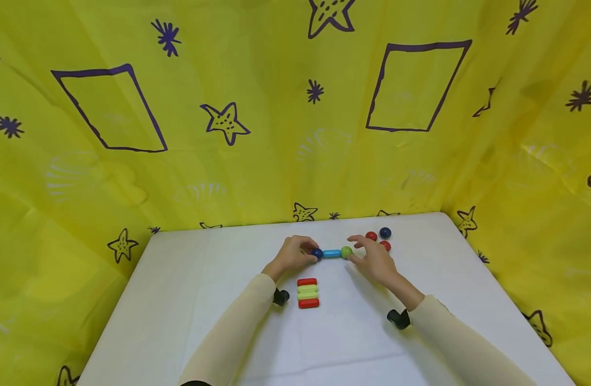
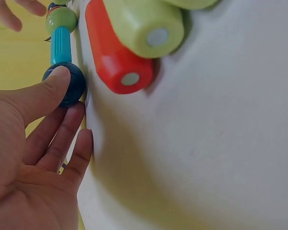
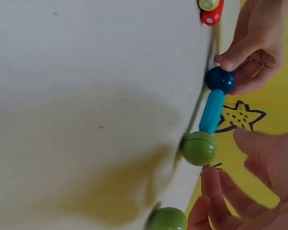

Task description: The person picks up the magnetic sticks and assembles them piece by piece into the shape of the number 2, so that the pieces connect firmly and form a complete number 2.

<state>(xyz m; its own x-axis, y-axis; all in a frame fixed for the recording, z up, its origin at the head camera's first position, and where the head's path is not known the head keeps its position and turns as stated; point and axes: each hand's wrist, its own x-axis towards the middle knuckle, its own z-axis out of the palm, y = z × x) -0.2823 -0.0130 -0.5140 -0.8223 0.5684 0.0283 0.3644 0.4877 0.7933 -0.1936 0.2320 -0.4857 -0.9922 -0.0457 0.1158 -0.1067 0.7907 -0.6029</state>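
Observation:
My left hand (image 1: 295,253) pinches a dark blue ball (image 2: 76,85) between thumb and fingers. That ball is joined end to end with a light blue magnetic rod (image 1: 331,253) and a green ball (image 3: 199,148), forming a short bar low over the table. Around the green end, my right hand (image 1: 375,260) has its thumb and fingers spread apart, a fingertip right at the ball's edge. Nearer the front lie red rods (image 1: 308,303) and yellow-green rods (image 1: 307,292) side by side, with pale round discs in their ends.
Beyond my right hand sit red balls (image 1: 371,236) and another dark blue ball (image 1: 385,232). A second green ball (image 3: 168,219) shows in the right wrist view. The white table (image 1: 218,279) backs onto a yellow patterned curtain (image 1: 276,177).

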